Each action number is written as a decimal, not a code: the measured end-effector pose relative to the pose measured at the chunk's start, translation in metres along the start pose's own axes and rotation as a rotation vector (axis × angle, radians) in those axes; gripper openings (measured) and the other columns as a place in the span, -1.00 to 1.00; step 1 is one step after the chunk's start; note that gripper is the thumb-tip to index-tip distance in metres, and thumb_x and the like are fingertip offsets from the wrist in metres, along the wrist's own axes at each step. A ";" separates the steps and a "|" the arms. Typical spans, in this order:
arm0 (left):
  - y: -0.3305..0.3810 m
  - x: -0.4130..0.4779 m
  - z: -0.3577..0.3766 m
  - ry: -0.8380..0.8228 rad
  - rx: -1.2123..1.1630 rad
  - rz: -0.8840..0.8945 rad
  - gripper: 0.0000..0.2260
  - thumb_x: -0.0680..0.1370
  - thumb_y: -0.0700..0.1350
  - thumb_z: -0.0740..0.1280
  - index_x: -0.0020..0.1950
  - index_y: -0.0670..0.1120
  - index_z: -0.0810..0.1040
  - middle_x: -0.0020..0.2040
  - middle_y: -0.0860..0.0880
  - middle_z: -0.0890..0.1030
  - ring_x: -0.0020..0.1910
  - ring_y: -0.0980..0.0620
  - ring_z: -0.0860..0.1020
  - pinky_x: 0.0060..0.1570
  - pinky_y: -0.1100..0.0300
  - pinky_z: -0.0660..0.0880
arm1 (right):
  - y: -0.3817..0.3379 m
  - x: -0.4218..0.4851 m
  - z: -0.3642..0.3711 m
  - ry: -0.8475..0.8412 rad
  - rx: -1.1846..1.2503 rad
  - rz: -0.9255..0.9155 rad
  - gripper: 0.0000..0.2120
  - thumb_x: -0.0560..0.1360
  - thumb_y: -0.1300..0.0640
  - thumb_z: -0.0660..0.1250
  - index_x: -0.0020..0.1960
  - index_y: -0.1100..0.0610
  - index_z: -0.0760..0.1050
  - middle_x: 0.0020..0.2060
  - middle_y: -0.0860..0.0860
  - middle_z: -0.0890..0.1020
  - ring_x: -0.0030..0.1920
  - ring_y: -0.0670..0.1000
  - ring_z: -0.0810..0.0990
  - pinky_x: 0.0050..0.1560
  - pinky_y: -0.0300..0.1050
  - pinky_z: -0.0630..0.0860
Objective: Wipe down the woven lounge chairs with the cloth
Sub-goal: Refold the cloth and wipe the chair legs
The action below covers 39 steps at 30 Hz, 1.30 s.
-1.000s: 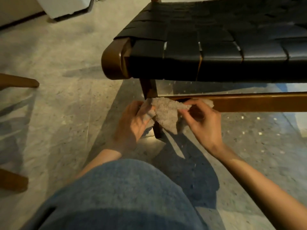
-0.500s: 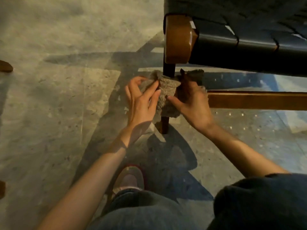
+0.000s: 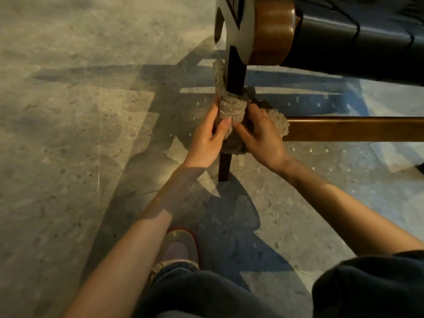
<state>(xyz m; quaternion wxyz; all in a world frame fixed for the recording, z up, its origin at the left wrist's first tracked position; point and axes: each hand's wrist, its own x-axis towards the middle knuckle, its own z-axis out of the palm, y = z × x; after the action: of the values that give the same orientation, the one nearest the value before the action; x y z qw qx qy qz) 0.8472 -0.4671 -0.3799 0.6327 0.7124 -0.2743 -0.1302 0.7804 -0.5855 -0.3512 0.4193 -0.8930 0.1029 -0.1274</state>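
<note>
A grey-brown terry cloth (image 3: 231,109) is wrapped around the dark front leg (image 3: 234,72) of a woven lounge chair (image 3: 358,40) with black straps and a rounded wooden frame corner (image 3: 273,31). My left hand (image 3: 206,138) grips the cloth from the left side of the leg. My right hand (image 3: 261,136) grips it from the right, where a loose end of the cloth hangs over the wooden crossbar (image 3: 353,129). The leg's foot shows below the cloth, standing on the floor.
Speckled stone floor (image 3: 80,134) spreads to the left with long shadows on it. My shoe (image 3: 177,249) and bent knees in dark trousers fill the bottom of the view. The chair seat overhangs at the upper right.
The cloth went from being held spread in front of the chair to being wrapped round the front leg, both hands closing on it. The view swung left and down.
</note>
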 end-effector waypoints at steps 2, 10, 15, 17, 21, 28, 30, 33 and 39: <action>0.005 0.002 0.001 0.026 0.000 0.015 -0.69 0.63 -0.22 0.16 0.38 -0.10 0.32 0.17 0.04 0.52 0.15 0.31 0.48 0.14 0.40 0.40 | -0.006 -0.004 0.000 -0.012 0.158 0.009 -0.74 0.60 0.24 0.22 0.27 0.25 0.39 0.14 0.13 0.56 0.18 0.06 0.53 0.19 0.08 0.50; 0.029 0.025 0.000 0.205 0.039 0.045 -0.87 0.60 -0.24 0.19 0.00 -0.23 0.52 -0.23 -0.01 0.59 -0.35 0.23 0.52 -0.37 0.43 0.37 | -0.025 0.010 -0.008 0.177 0.253 -0.134 -0.78 0.61 0.28 0.20 0.25 0.19 0.38 -0.08 -0.19 0.52 -0.04 -0.35 0.54 -0.03 -0.41 0.48; 0.016 0.016 -0.001 0.108 0.050 0.074 -0.76 0.62 -0.22 0.17 0.29 -0.14 0.41 0.06 -0.19 0.58 -0.03 0.18 0.56 -0.10 0.40 0.46 | -0.013 -0.001 0.005 0.139 0.194 -0.109 -0.79 0.60 0.27 0.20 0.23 0.23 0.39 0.02 0.03 0.56 0.05 -0.07 0.57 0.11 -0.06 0.53; 0.010 0.009 0.000 0.076 0.060 0.051 -0.81 0.63 -0.23 0.16 0.19 0.01 0.40 -0.02 0.00 0.57 -0.05 0.29 0.55 -0.07 0.39 0.47 | -0.010 -0.004 0.005 0.128 0.187 -0.114 -0.75 0.59 0.30 0.22 0.26 0.25 0.39 0.02 0.00 0.56 0.05 -0.09 0.57 0.10 -0.10 0.54; 0.025 0.023 -0.006 0.090 0.075 0.072 -0.73 0.62 -0.24 0.16 0.30 -0.29 0.38 0.04 -0.12 0.57 0.03 0.21 0.56 -0.04 0.41 0.48 | -0.021 0.010 -0.005 0.187 0.218 -0.145 -0.67 0.59 0.27 0.23 0.34 0.19 0.34 -0.02 -0.14 0.54 0.00 -0.29 0.55 0.06 -0.28 0.53; 0.037 0.029 -0.001 0.144 0.037 0.074 -0.83 0.61 -0.23 0.18 0.15 -0.24 0.48 -0.05 -0.22 0.59 -0.06 0.10 0.59 -0.24 0.27 0.49 | -0.024 0.008 -0.004 0.241 0.210 -0.175 -0.80 0.59 0.28 0.22 0.21 0.24 0.43 -0.02 0.15 0.62 -0.02 0.02 0.62 -0.01 -0.02 0.57; 0.021 0.020 -0.001 0.159 0.059 0.061 -0.89 0.61 -0.23 0.18 0.03 -0.09 0.49 -0.19 -0.02 0.55 -0.23 0.24 0.54 -0.28 0.37 0.44 | -0.016 -0.002 0.003 0.246 0.160 -0.173 -0.83 0.59 0.27 0.24 0.16 0.25 0.47 -0.06 0.15 0.61 -0.06 0.02 0.60 -0.08 -0.05 0.54; -0.003 0.006 0.003 0.128 0.093 0.076 -0.71 0.58 -0.32 0.18 0.30 -0.20 0.40 0.10 -0.03 0.53 0.07 0.20 0.52 0.08 0.41 0.44 | 0.000 -0.018 0.014 0.183 0.053 -0.190 -0.59 0.57 0.29 0.26 0.40 0.29 0.31 0.23 0.19 0.54 0.22 0.07 0.55 0.19 -0.08 0.50; -0.042 -0.012 0.007 0.147 0.072 0.006 -0.69 0.53 -0.19 0.23 0.25 -0.25 0.46 0.01 0.11 0.56 0.02 0.29 0.53 0.03 0.41 0.46 | 0.024 -0.037 0.030 0.250 -0.067 -0.279 -0.40 0.51 0.38 0.32 0.48 0.28 0.15 0.40 0.19 0.38 0.35 0.09 0.44 0.31 -0.18 0.41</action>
<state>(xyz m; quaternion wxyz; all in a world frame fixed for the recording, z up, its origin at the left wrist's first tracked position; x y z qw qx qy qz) 0.8433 -0.4642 -0.4236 0.6255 0.7415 -0.2337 -0.0655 0.7530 -0.5685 -0.3931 0.3516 -0.8892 0.0337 -0.2908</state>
